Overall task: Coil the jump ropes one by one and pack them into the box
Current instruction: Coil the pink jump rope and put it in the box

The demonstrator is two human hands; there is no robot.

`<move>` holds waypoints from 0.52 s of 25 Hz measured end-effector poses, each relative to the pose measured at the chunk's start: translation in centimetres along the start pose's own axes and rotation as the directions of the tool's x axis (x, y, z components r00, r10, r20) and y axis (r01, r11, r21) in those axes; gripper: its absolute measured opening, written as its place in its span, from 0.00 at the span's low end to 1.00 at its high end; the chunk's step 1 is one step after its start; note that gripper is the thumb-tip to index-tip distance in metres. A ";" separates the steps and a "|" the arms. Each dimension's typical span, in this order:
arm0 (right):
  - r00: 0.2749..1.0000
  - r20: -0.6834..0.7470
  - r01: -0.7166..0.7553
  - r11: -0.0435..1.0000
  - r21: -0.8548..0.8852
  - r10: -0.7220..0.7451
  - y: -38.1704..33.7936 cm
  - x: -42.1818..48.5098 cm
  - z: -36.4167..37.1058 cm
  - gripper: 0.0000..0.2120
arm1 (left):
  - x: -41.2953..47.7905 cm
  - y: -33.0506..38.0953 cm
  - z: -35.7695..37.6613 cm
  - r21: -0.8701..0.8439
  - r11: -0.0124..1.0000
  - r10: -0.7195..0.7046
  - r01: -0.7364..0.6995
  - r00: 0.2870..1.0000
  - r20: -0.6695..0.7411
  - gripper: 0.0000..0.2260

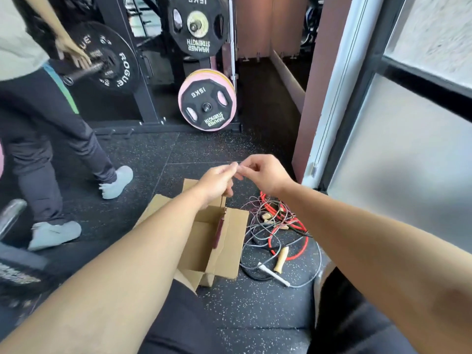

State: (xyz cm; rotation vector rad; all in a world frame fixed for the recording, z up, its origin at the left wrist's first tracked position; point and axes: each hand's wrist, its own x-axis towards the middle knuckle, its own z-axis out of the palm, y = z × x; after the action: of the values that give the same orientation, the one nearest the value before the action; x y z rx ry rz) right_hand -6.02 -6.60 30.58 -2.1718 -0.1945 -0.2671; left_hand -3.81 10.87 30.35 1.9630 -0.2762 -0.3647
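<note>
The left hand and right hand pinched a thin jump rope above the open cardboard box, its maroon handle dangling. The cord looked light, springy and slippery, probably best gripped near the handle.

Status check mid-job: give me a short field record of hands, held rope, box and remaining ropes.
left hand: pinches thin rope above box
right hand: pinches same rope beside left fingertips
dark red handle: hangs from rope over open box
box: open on floor, interior partly hidden by arm
rope pile: tangled on floor beside box, red and grey
</note>
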 end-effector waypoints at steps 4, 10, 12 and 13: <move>0.995 0.049 -0.082 0.992 -0.098 0.087 3.9 1.4 0.2 0.10 | 2.4 -1.9 0.9 -0.373 0.922 -0.085 0.101 0.995 0.060 0.15; 0.961 -0.084 -0.228 0.929 0.292 0.262 8.8 2.9 -1.6 0.06 | 6.1 -4.4 0.5 -0.480 0.855 -0.154 0.195 0.980 0.125 0.13; 0.967 -0.137 -0.189 0.963 0.191 0.217 9.3 4.1 -0.7 0.06 | 7.1 -4.5 1.1 -0.524 0.818 -0.162 0.238 0.969 0.188 0.12; 0.971 -0.153 -0.171 0.980 0.098 0.184 9.5 4.7 -0.3 0.06 | 7.6 -4.3 1.3 -0.569 0.777 -0.169 0.267 0.961 0.220 0.12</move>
State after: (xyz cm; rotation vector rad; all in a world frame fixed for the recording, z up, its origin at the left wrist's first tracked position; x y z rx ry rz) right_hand 0.77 -12.05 24.56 -2.0569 0.0793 -0.3252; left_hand 2.89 8.77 24.96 1.3385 -0.0156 -0.6743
